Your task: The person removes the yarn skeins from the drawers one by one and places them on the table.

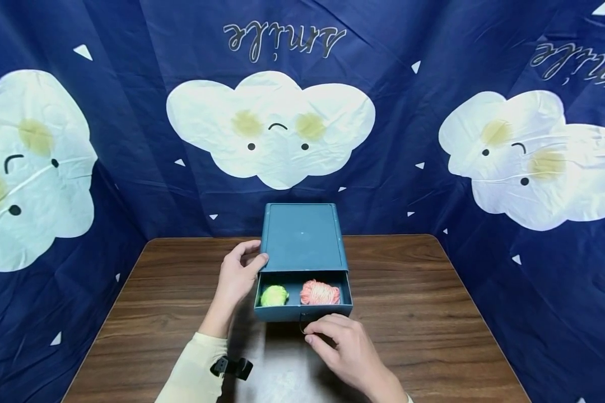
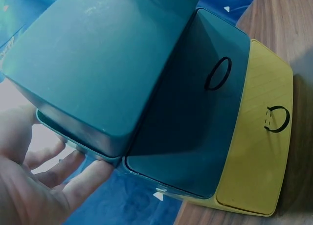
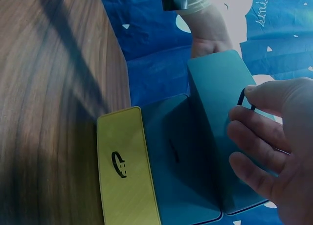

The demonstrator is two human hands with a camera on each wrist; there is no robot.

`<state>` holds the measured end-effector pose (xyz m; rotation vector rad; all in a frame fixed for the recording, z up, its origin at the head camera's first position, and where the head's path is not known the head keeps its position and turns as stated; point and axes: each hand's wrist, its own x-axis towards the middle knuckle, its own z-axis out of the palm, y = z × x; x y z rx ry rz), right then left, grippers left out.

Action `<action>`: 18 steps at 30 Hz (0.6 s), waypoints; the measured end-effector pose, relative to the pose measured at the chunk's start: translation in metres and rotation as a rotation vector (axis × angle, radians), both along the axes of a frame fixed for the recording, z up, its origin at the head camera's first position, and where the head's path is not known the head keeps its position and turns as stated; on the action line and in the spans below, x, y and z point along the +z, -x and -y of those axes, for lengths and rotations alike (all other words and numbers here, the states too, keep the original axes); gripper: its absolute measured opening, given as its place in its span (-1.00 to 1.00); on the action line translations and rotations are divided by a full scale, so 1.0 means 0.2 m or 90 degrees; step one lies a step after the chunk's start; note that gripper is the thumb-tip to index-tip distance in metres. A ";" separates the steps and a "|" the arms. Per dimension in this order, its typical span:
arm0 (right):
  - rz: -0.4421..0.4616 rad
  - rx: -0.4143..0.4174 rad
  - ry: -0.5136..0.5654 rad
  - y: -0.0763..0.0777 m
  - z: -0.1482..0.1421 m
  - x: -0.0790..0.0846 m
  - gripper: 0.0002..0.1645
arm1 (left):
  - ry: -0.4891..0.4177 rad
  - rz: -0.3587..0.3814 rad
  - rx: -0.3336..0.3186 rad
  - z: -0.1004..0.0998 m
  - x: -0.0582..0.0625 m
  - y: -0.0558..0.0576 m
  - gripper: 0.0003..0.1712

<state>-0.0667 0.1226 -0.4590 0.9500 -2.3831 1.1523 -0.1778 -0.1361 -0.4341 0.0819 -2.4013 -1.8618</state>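
Note:
A blue-green drawer cabinet (image 1: 302,235) stands on the table, its top drawer (image 1: 282,314) pulled out towards me. Inside that drawer, a bright green yarn ball (image 1: 274,295) lies at the left and a pink yarn skein (image 1: 320,293) at the right. My right hand (image 1: 350,347) pinches the black loop handle (image 3: 241,97) on the drawer front between thumb and index finger. At the cabinet's left side rests my left hand (image 1: 238,272), fingers extended, fingertips (image 2: 100,168) touching the edge by the open drawer.
Below the open drawer are a closed blue-green drawer (image 2: 195,122) and a closed yellow drawer (image 2: 254,137), each with a black loop. The wooden table (image 1: 418,313) spreads to both sides. Dark blue cloth (image 1: 398,184) with white clouds hangs behind and at the sides.

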 end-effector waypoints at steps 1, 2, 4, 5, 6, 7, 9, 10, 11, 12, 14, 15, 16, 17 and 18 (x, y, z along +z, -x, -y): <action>0.004 0.001 -0.001 -0.01 0.00 0.00 -0.83 | 0.000 0.000 0.000 0.00 0.00 0.00 -0.53; 0.010 0.002 -0.001 -0.01 0.00 0.00 -0.82 | 0.000 0.001 0.001 0.00 -0.01 0.00 -0.53; 0.019 0.004 -0.005 -0.02 0.00 0.00 -0.84 | -0.001 -0.002 0.000 0.00 -0.01 0.00 -0.53; 0.022 0.006 -0.006 -0.03 0.00 0.00 -0.85 | -0.002 -0.003 -0.001 0.00 -0.01 0.00 -0.53; 0.016 0.012 -0.007 -0.03 0.00 0.00 -0.85 | -0.003 -0.004 -0.001 0.00 -0.01 0.00 -0.53; 0.011 0.017 -0.008 -0.03 -0.01 0.00 -0.85 | -0.003 -0.005 -0.001 0.00 -0.02 0.00 -0.53; -0.013 0.029 -0.009 -0.04 -0.01 0.00 -0.86 | 0.000 -0.005 0.000 0.01 -0.02 0.00 -0.53; -0.025 0.034 -0.009 -0.04 -0.01 0.00 -0.86 | 0.001 -0.004 0.001 0.00 -0.02 0.00 -0.53; -0.034 0.038 -0.008 -0.04 -0.01 0.00 -0.86 | 0.003 -0.003 0.003 0.00 -0.02 0.01 -0.53; -0.040 0.042 -0.007 -0.04 -0.02 0.00 -0.85 | 0.004 -0.003 0.004 0.00 -0.02 0.01 -0.53; -0.040 0.046 -0.005 -0.05 -0.02 0.00 -0.85 | 0.006 -0.003 0.005 0.00 -0.02 0.01 -0.53; -0.041 0.047 -0.005 -0.05 -0.01 0.00 -0.85 | 0.006 -0.003 0.006 0.00 -0.02 0.01 -0.53; -0.039 0.047 -0.004 -0.05 -0.01 0.00 -0.85 | 0.005 -0.002 0.005 0.00 -0.02 0.01 -0.53; -0.036 0.047 -0.003 -0.05 -0.01 0.00 -0.84 | 0.004 -0.001 0.004 0.00 -0.02 0.01 -0.53; -0.036 0.047 -0.002 -0.06 -0.02 0.00 -0.84 | 0.003 -0.001 0.002 0.00 -0.02 0.01 -0.53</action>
